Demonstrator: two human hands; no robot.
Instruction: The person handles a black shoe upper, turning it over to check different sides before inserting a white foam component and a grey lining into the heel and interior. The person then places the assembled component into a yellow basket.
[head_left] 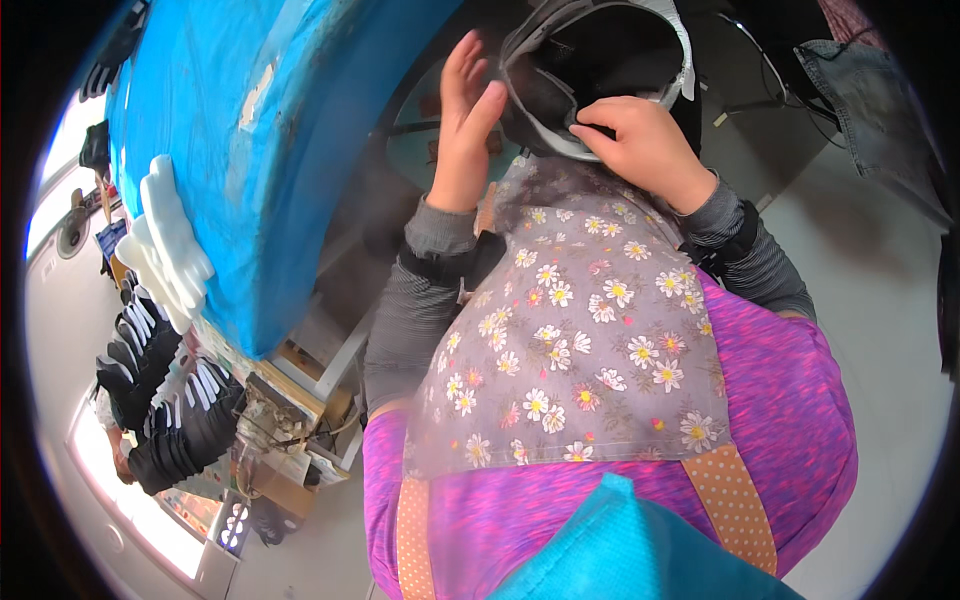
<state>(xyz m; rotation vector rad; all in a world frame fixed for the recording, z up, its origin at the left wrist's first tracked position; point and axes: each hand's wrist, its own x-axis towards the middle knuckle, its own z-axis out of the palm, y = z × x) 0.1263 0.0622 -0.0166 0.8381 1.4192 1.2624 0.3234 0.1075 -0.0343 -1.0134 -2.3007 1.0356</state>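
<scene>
So the main surface here is a big table (300,120) wrapped in bright blue covering, bending hard with the fisheye. There's a torn or scuffed pale patch (257,95) on the blue near the top. A stack of white foam-looking cutouts (170,245) sits at its left edge. Just past that edge there's a row of black pieces with white stripes (160,400), shoe parts I think, but it's too warped to be sure. The pale grey floor (880,330) runs along the right.

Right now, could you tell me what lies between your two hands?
In the head view, the black shoe upper lies between the left hand and right hand, both touching it.
</scene>
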